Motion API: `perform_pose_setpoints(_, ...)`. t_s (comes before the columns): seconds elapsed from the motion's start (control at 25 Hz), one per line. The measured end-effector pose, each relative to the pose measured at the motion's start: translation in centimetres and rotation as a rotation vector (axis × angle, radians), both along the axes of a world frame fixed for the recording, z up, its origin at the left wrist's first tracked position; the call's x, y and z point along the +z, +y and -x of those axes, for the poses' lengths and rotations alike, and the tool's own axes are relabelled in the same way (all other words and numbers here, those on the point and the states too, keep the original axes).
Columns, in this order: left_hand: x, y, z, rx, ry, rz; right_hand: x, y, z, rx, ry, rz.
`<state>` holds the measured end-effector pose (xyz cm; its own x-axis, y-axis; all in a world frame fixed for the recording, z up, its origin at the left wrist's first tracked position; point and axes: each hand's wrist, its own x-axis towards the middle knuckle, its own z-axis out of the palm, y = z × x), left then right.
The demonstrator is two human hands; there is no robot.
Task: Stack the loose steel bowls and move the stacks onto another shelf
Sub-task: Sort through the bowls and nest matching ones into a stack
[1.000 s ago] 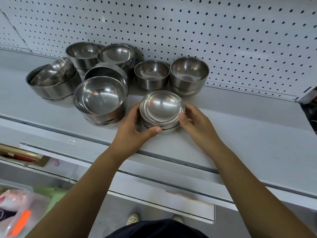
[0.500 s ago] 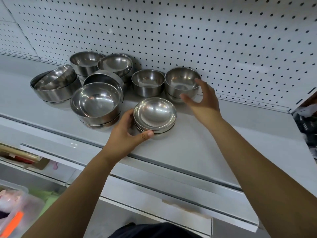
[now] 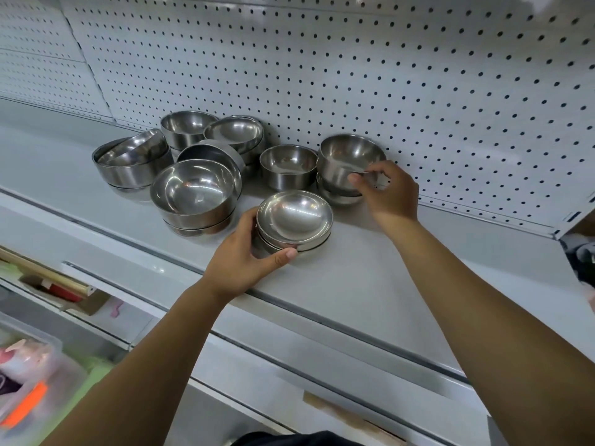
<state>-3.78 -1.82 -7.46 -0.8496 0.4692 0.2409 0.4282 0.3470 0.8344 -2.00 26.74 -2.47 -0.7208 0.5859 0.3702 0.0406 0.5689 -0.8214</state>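
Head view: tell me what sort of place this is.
Most likely a shop, in a housewares aisle. The signs are a white metal shelf with a pegboard back panel, many matching steel bowls set out in groups, and a clear tub of goods lower down.

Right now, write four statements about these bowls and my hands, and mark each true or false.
1. The left hand holds the shallow stack near the front of the shelf. True.
2. The right hand lies flat on the shelf, touching no bowl. False: it grips the top bowl of the pair by the pegboard.
3. Every bowl stands alone. False: several are nested, such as the large stack left of the shallow stack.
4. A tilted bowl lies inside the leftmost bowl. True.
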Motion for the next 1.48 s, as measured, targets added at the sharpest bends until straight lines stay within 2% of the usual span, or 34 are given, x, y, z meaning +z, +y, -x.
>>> perform_pose_setpoints(0.32, -0.1, 0.0, 0.1, 0.000, 0.007, 0.022, -0.4, 1.7, -3.1, -0.133, 0.093, 0.124)
perform_pose_setpoints(0.64, -0.1, 0.1, 0.0, 0.006, 0.003, 0.026, -3.1, 3.4, -6.5, -0.294, 0.112, 0.126)
perform_pose_setpoints(0.92, -0.2, 0.1, 0.2, 0.010, -0.030, -0.002, -3.6, 4.0, -7.2, -0.298, 0.048, 0.179)
perform_pose_setpoints(1.16, -0.3, 0.1, 0.2, 0.010, -0.035, -0.025, -4.2, 4.3, -7.2, -0.254, 0.052, 0.106)
perform_pose_setpoints(1.36, -0.6, 0.2, 0.1, 0.022, -0.018, -0.028, -4.3, 3.4, -8.1, -0.322, 0.179, 0.221)
perform_pose_setpoints(1.48, -0.7, 0.3, 0.1, 0.035, -0.037, -0.063, -4.3, 1.9, -8.6, -0.277, 0.200, 0.190)
